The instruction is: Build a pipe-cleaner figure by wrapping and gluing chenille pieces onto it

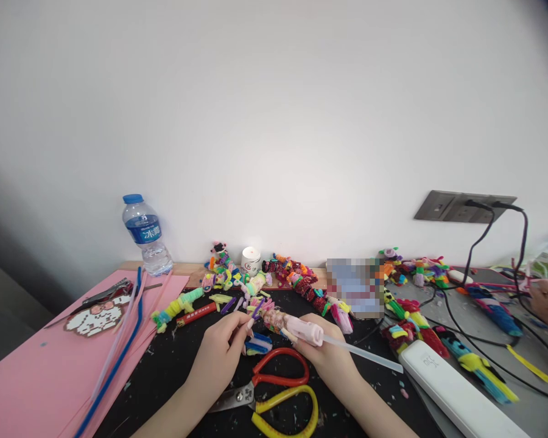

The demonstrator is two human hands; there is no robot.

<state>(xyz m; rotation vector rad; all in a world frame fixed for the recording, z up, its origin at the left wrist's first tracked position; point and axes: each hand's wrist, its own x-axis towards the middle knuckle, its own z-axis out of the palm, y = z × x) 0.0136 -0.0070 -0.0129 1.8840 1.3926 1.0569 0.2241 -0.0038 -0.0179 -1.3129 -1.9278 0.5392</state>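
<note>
The right hand [329, 356] grips the pink glue gun [301, 330], its long axis pointing left toward the fuzzy craft piece [270, 316] pinched by the left hand [219, 350].

On the table [173, 359] there is one water bottle [146, 234] near its back edge, one small white jar [251, 260], and two pairs of scissors: one red pair [274, 371] and one yellow pair [285, 413] at the front edge. There is one pink glue gun [301, 330], one white power strip [456, 395], one pink sheet [36, 371] at the left edge, and one wall socket panel [461, 207] with two black cables [484, 237] plugged in
</note>
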